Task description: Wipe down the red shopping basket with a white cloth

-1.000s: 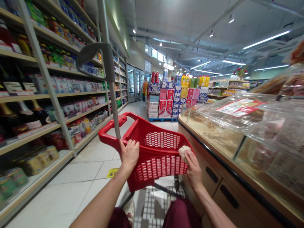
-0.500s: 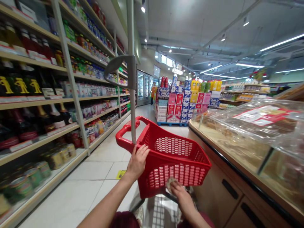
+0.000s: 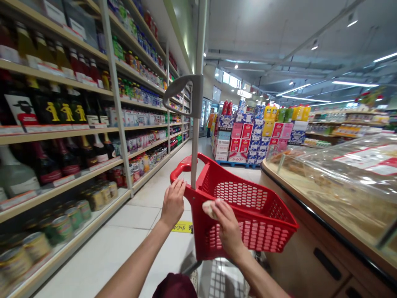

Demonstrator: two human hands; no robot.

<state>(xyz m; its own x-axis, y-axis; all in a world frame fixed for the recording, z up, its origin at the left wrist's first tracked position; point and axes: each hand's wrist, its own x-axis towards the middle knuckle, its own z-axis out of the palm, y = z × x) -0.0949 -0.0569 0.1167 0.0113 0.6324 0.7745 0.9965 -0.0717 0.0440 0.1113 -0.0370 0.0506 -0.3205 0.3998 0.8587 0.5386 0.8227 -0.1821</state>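
Observation:
A red plastic shopping cart basket (image 3: 254, 209) with perforated sides stands before me, its near side facing my knees. My left hand (image 3: 173, 203) grips the red handle frame (image 3: 182, 164) at the near left corner, fingers curled over it. In my right hand (image 3: 228, 223) is a crumpled pale cloth (image 3: 209, 209), pinched against the outer side of the basket just below the rim. A grey metal pole (image 3: 196, 145) with a grey loop grip (image 3: 182, 96) rises from the handle end of the cart. Below it shows a wire rack (image 3: 221, 277).
Shelves (image 3: 58, 134) of bottles and cans line the left. At right stands a bakery counter (image 3: 305, 207) with clear covers. Stacked drink cartons (image 3: 238, 140) on a blue pallet stand ahead, a person in orange (image 3: 211, 122) beyond. A yellow floor sticker (image 3: 182, 227) lies by the cart.
My right hand has moved the cloth up from the basket's lower side to near its rim. My left hand has shifted from the rim onto the handle frame. The view has turned left.

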